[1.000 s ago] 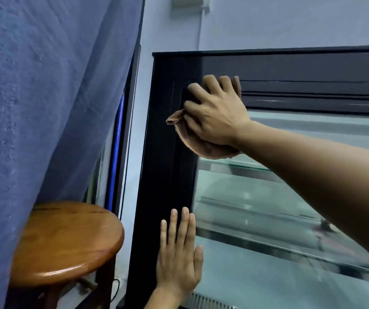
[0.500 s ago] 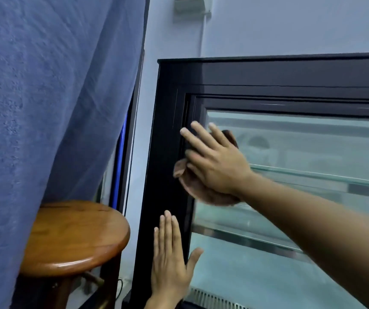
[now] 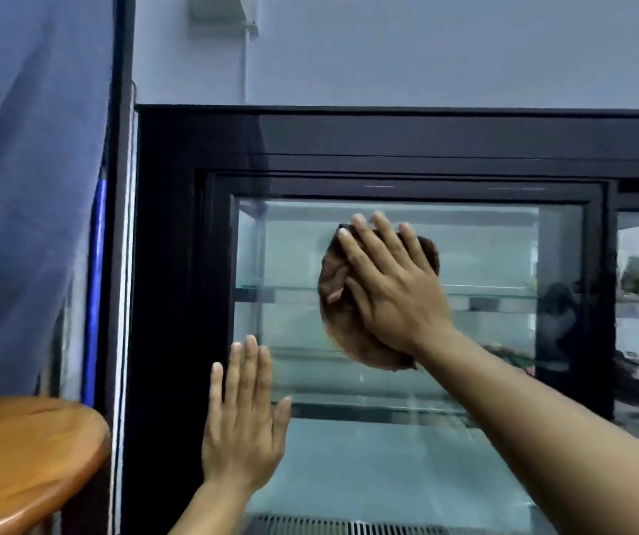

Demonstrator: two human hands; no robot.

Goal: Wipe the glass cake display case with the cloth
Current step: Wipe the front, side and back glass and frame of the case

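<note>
- The right hand (image 3: 391, 287) lies flat on a brown cloth (image 3: 360, 341) and presses it against the glass pane (image 3: 483, 256) of the display case (image 3: 179, 264). The fingers are straight and spread, pointing to about 11 o'clock, and nothing is gripped in a fist
- The cloth is bunched into a rough oval whose long axis runs from 12 to 6 o'clock. It sits in the upper middle of the pane, across the line of a glass shelf (image 3: 503, 293) inside
- The left hand (image 3: 242, 426) holds nothing: palm flat, fingers straight and pointing to 12 o'clock. It seems to rest on the pane's lower left part, right beside the black frame, probably to steady the body
- From the left hand, the cloth lies at about 1 o'clock, near but apart. The right hand is the one on it, so the wiping is its job
- The widest bare glass lies at 3 o'clock from the cloth, up to the dark upright post (image 3: 595, 303), with more at 6 o'clock. I judge the next stroke goes one of those ways
- A downward stroke to 7 o'clock would meet the left hand
- A wooden stool (image 3: 20, 457) and a blue curtain (image 3: 28, 187) stand at 9 o'clock of the case
</note>
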